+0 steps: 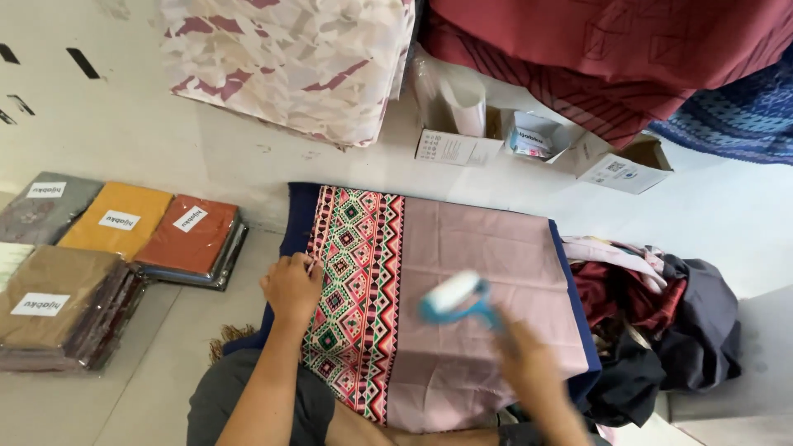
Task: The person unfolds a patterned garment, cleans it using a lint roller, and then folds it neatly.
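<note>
To my left lie flat plastic-wrapped folded cloths, each with a white label: a grey one (48, 206); a mustard-yellow one (120, 220); a rust-orange one (192, 234); a brown stack (58, 304) nearest me; ahead, a folded cream cloth with maroon patches (293, 62); small open white cardboard boxes (537, 142) beside it; maroon draped fabric (611, 58); a blue patterned cloth (739, 111); a heap of dark crumpled garments (669, 326) on my right.

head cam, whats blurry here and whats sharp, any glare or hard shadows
Head view: the right hand and the blue-handled lint roller it holds are smeared by motion blur; the left hand, pressed on the patterned cloth, is sharp, as are the wrapped fabric packs on the floor. Lighting is soft and even, with faint shadows and no strong glare.
</note>
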